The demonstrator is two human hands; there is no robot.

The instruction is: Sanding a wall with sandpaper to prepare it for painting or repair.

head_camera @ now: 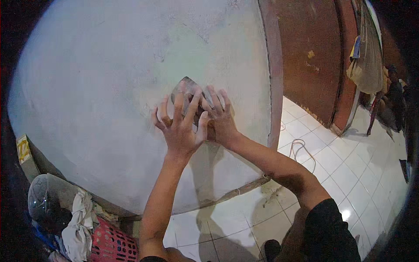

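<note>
Before me stands a pale painted wall (pixel 124 82) with rough, patchy areas. A dark, shiny, pointed piece of thin material (pixel 186 81) lies against it, largely covered by my fingers. My left hand (pixel 183 127) presses on this piece with its fingers spread. Close beside it, to the right, my right hand (pixel 221 121) rests on the piece's right side and the wall, its fingers also spread. The lower part of the piece is hidden behind my hands, and I cannot tell what it is made of.
A red plastic basket (pixel 113 240) with white cloth (pixel 78 226) stands at lower left. Right of the wall are a brown door (pixel 307 49), a cable (pixel 302 144) on the white tiled floor (pixel 353 167), and a hanging cloth (pixel 368 65).
</note>
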